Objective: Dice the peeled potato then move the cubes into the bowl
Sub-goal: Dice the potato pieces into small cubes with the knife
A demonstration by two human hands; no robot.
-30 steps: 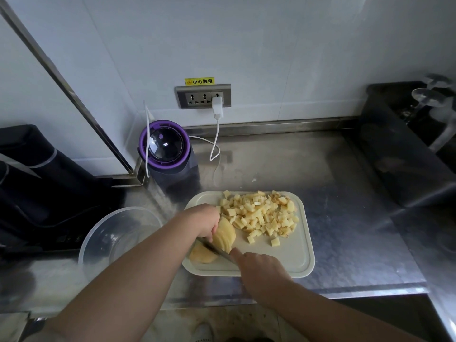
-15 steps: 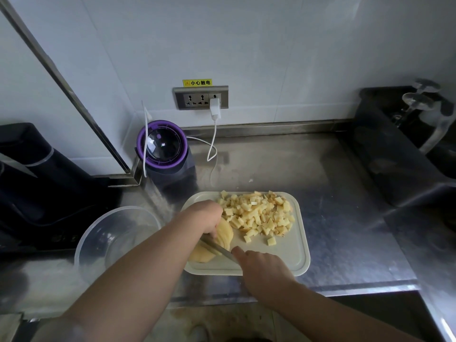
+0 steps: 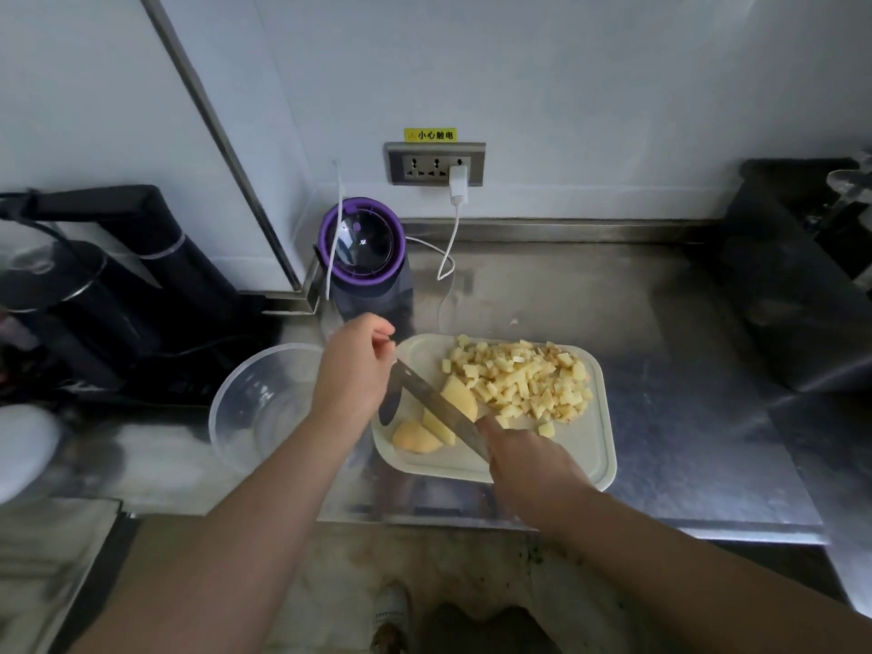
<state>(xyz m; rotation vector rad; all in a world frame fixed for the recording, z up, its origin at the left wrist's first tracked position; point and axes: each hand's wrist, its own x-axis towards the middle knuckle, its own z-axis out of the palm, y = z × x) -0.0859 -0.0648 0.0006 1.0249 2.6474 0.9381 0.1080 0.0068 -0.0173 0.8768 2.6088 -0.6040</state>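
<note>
A pile of pale yellow potato cubes lies on the far right part of the white cutting board. At the board's near left lie uncut potato pieces: a slab and a rounded end piece. My right hand grips the handle of a knife, whose blade runs slantwise to the upper left across these pieces. My left hand hovers at the board's left edge by the blade tip, fingers loosely curled, holding nothing. The clear bowl stands left of the board with nothing visible in it.
A purple-lidded blender stands right behind the board, with a white charger cable running to the wall socket. Dark appliances fill the left side, and a black rack sits at the right. The steel counter's front edge is near.
My left hand has let go of the potato and lifted up and to the left. The knife blade now lies across the separated potato pieces.
</note>
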